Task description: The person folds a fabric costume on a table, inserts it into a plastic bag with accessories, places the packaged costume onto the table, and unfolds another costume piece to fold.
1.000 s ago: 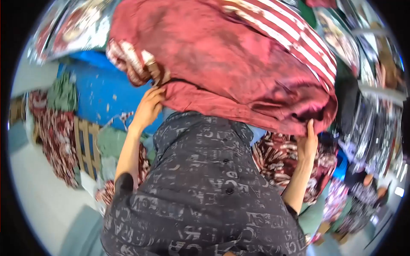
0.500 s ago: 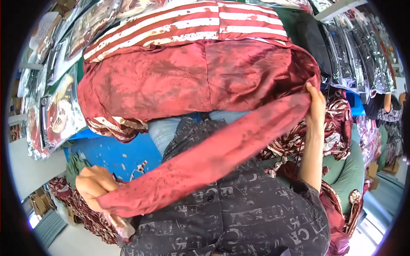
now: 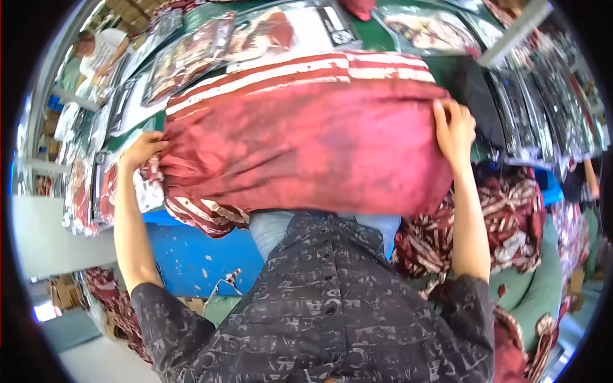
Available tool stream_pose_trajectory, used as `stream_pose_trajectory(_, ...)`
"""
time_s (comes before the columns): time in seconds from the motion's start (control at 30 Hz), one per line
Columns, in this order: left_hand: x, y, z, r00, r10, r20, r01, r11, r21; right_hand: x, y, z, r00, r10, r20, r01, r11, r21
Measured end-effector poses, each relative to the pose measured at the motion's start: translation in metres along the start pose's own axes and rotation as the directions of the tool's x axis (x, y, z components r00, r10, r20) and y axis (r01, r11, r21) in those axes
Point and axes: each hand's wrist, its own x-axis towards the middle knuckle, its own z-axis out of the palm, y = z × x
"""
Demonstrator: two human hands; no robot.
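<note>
Left hand point(image 3: 145, 148) now sits up at the garment's left end, no longer low beside the torso, and the strip of red cloth no longer slants across the shirt point(image 3: 332, 300). Its fingers curl around bunched cloth, pinching it. Right hand point(image 3: 456, 127) rests at the opposite end, fingers bent over the edge; whether it pinches the cloth cannot be told. So wide a hold seems meant to draw the span straight and keep it level. Between the hands, the garment point(image 3: 300, 147) lies across the bench point(image 3: 377, 39), its near edge over the lap: mottled red with darker patches, creased at left, smoother at right, with speckled white stripes point(image 3: 389, 73) along the far side. Beyond lie clear packets point(image 3: 268, 32), probably set back to leave working room; black packets point(image 3: 520, 112) stand in a row at right, above a striped pile point(image 3: 479, 223).
</note>
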Motion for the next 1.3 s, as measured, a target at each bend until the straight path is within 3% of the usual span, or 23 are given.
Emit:
stream_pose_trajectory(0.03,0.004,-0.011,0.018,0.996,0.063,-0.069,-0.062,0.998,0.012,-0.005,-0.003,-0.001,0.999,-0.041,-0.027,0.039,0.998,-0.052)
stream_pose_trajectory(0.1,0.016,-0.023,0.045,0.923,0.214,-0.32,-0.148,0.964,0.219,-0.015,0.001,0.013,0.992,-0.116,-0.058,0.111,0.991,-0.08)
stream_pose_trajectory(0.13,0.018,-0.024,0.057,0.937,0.115,-0.329,-0.158,0.982,-0.108,-0.016,0.009,0.025,0.986,-0.152,-0.065,0.148,0.987,-0.06)
stream_pose_trajectory(0.17,0.026,-0.035,0.062,0.903,0.173,-0.394,-0.178,0.984,0.024,-0.018,0.011,0.031,0.984,-0.153,-0.091,0.149,0.987,-0.054)
stream_pose_trajectory(0.23,0.02,-0.034,0.069,0.857,0.171,-0.486,-0.147,0.985,0.089,-0.014,-0.008,0.037,0.974,-0.192,-0.117,0.192,0.981,-0.013)
stream_pose_trajectory(0.3,0.013,-0.027,0.068,0.863,0.098,-0.496,-0.046,0.992,0.117,0.0,-0.034,0.022,0.908,-0.342,-0.241,0.283,0.926,-0.249)
stream_pose_trajectory(0.33,0.012,-0.028,0.065,0.856,0.072,-0.513,-0.023,0.995,0.101,0.005,-0.04,0.026,0.9,-0.364,-0.239,0.31,0.921,-0.234)
stream_pose_trajectory(0.4,0.011,-0.032,0.062,0.872,0.189,-0.451,-0.048,0.951,0.305,0.012,-0.051,0.032,0.877,-0.468,-0.111,0.432,0.869,-0.242)
stream_pose_trajectory(0.43,0.012,-0.035,0.061,0.869,0.174,-0.464,-0.034,0.955,0.294,0.015,-0.054,0.034,0.856,-0.514,-0.049,0.488,0.837,-0.246)
stream_pose_trajectory(0.53,0.019,-0.049,0.06,0.807,0.371,-0.459,-0.324,0.929,0.18,0.018,-0.009,0.081,0.887,-0.458,0.057,0.461,0.882,-0.098)
stream_pose_trajectory(0.57,0.018,-0.049,0.054,0.805,0.354,-0.476,-0.311,0.935,0.17,0.023,-0.006,0.081,0.877,-0.478,0.055,0.481,0.872,-0.09)
stream_pose_trajectory(0.63,0.01,-0.039,0.034,0.905,0.262,-0.335,-0.309,0.946,-0.094,0.026,0.0,0.082,0.902,-0.425,-0.077,0.412,0.9,-0.141)
stream_pose_trajectory(0.67,0.009,-0.037,0.032,0.941,0.233,-0.246,-0.289,0.931,-0.223,0.028,0.0,0.083,0.898,-0.434,-0.072,0.423,0.896,-0.135)
stream_pose_trajectory(0.7,0.008,-0.034,0.037,0.942,0.224,-0.248,-0.282,0.932,-0.229,0.029,0.001,0.082,0.915,-0.401,-0.052,0.384,0.902,-0.197)
stream_pose_trajectory(0.77,0.007,-0.026,0.042,0.946,0.175,-0.273,-0.225,0.961,-0.163,0.035,0.0,0.083,0.946,-0.323,-0.041,0.293,0.9,-0.321)
stream_pose_trajectory(0.83,0.01,-0.029,0.042,0.944,0.157,-0.291,-0.202,0.97,-0.131,0.033,0.009,0.091,0.937,-0.345,-0.05,0.315,0.899,-0.304)
stream_pose_trajectory(0.93,0.018,-0.062,0.053,0.736,0.453,-0.503,-0.307,0.885,0.349,0.033,0.014,0.096,0.918,-0.392,-0.064,0.363,0.893,-0.267)
stream_pose_trajectory(0.97,0.011,-0.054,0.05,0.736,0.447,-0.509,-0.301,0.889,0.344,0.032,0.007,0.088,0.933,-0.357,-0.05,0.328,0.899,-0.29)
stream_pose_trajectory(1.03,-0.017,-0.009,0.044,0.342,0.422,-0.839,-0.204,0.905,0.372,0.032,-0.015,0.076,0.958,-0.285,-0.023,0.261,0.907,-0.331)
stream_pose_trajectory(1.1,-0.046,0.045,0.073,0.53,0.346,-0.774,-0.363,0.918,0.162,0.034,-0.036,0.065,0.927,-0.374,-0.024,0.354,0.895,-0.271)
stream_pose_trajectory(1.17,-0.041,0.049,0.109,0.566,0.677,-0.471,-0.584,0.732,0.351,0.033,-0.051,0.061,0.85,-0.524,-0.057,0.513,0.846,-0.144)
stream_pose_trajectory(1.2,-0.04,0.038,0.116,0.572,0.667,-0.477,-0.574,0.741,0.347,0.032,-0.051,0.067,0.845,-0.532,-0.053,0.522,0.842,-0.135)
stream_pose_trajectory(1.3,-0.032,0.006,0.124,0.58,0.687,-0.438,-0.21,0.646,0.734,0.028,-0.033,0.088,0.818,-0.575,0.02,0.575,0.816,-0.057)
